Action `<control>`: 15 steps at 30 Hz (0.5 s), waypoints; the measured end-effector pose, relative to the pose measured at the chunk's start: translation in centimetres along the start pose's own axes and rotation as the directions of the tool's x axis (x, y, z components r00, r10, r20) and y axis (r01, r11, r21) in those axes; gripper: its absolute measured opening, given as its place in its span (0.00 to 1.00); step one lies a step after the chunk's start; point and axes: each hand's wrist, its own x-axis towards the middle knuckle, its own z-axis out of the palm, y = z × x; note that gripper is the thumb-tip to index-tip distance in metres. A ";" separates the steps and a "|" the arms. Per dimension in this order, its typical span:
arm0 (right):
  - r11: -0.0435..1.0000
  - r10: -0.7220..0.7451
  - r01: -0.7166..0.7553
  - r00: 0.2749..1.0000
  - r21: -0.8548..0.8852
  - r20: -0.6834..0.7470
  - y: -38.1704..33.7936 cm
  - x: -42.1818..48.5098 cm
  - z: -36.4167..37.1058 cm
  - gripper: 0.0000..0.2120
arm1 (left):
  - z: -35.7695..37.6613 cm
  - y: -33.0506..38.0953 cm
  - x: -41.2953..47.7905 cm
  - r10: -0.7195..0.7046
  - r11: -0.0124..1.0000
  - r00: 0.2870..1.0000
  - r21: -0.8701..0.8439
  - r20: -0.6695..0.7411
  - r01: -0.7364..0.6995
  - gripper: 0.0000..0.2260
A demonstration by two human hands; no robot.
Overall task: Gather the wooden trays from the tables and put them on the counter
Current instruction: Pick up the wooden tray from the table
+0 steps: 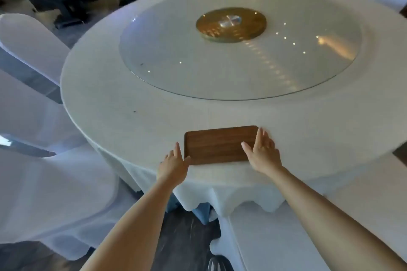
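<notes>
Wooden tray [217, 145] lies flat between both hands' spread fingers [259, 136].

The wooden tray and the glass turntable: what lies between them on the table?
Nothing. In the head view, only bare white tablecloth lies between the wooden tray and the glass turntable.

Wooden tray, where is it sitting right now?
In the head view the wooden tray lies flat at the near edge of the round table, between the left hand and the right hand.
</notes>
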 end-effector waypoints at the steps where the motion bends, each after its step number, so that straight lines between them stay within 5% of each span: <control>1: 0.999 0.030 -0.030 1.000 0.010 -0.007 0.1 0.6 0.1 0.35 | 0.2 0.3 0.9 -0.030 0.998 0.999 -0.060 0.014 0.031 0.28; 9: 0.972 0.218 -0.214 0.976 0.102 -0.029 1.4 3.7 1.3 0.28 | 1.7 1.2 5.7 -0.179 0.923 0.979 -0.328 0.096 0.201 0.22; 15: 0.936 0.296 -0.291 0.955 0.200 0.003 1.0 5.5 1.6 0.24 | 1.8 0.7 7.4 -0.252 0.888 0.954 -0.353 0.161 0.294 0.20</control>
